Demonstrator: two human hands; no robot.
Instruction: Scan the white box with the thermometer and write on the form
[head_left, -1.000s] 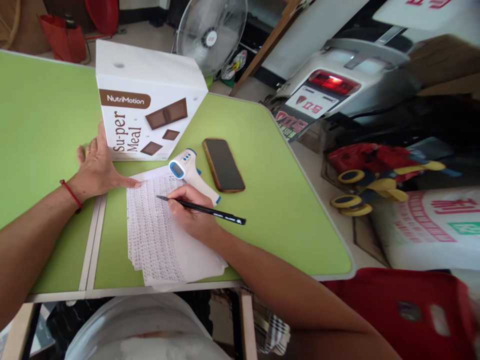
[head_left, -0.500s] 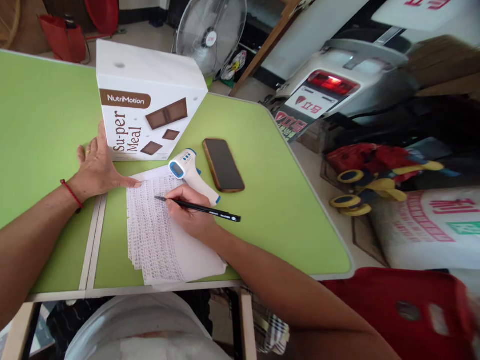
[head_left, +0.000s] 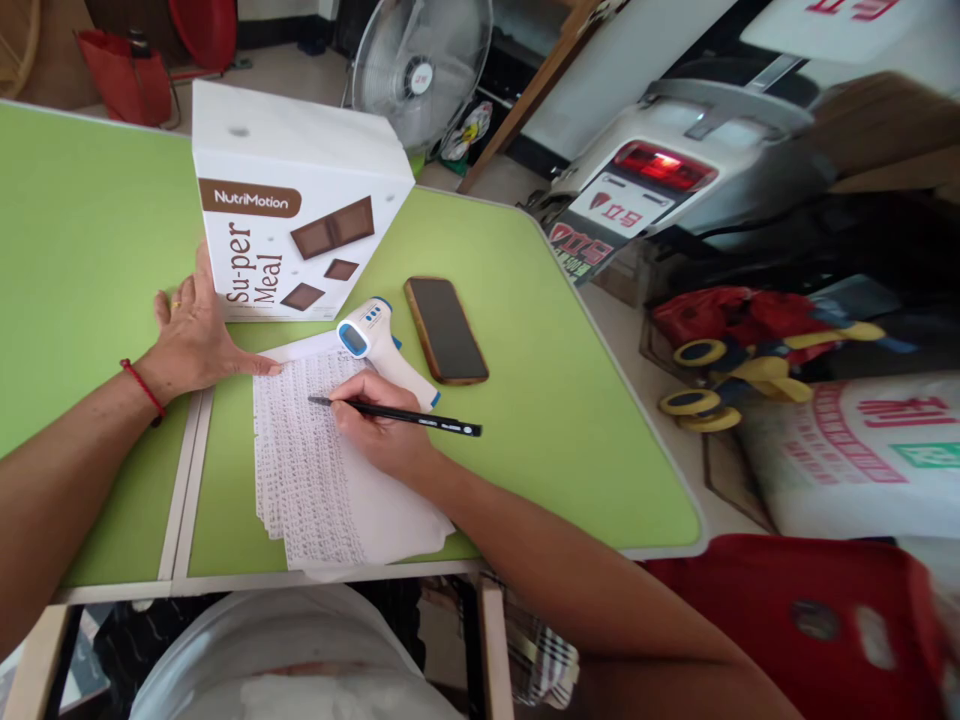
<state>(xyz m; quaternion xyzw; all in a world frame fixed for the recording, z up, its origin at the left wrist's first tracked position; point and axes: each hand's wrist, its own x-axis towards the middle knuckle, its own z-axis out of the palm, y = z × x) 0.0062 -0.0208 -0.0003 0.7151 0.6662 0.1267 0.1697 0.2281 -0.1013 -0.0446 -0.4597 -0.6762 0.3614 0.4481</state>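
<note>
On a smooth green tabletop [head_left: 555, 440], the left hand [head_left: 187, 340], a thin red cord bracelet [head_left: 141, 388] around its wrist, lies open with fingers spread. Its thumb rests on the top left corner of a stack of white paper sheets [head_left: 322, 470], partly filled with dark handwriting. Just beyond the left hand stands a large white cardboard box [head_left: 300, 220] with a brown label; whether the fingertips touch it cannot be told. The stack spreads between the hands and runs under the right hand [head_left: 382, 432], which is closed around a slim black pen [head_left: 409, 415], the tip at the written lines. Just beyond the right hand lies a white pistol-shaped thermometer [head_left: 386, 350] with blue trim; farther right, a dark-screened phone [head_left: 447, 330] in a brown case.
</note>
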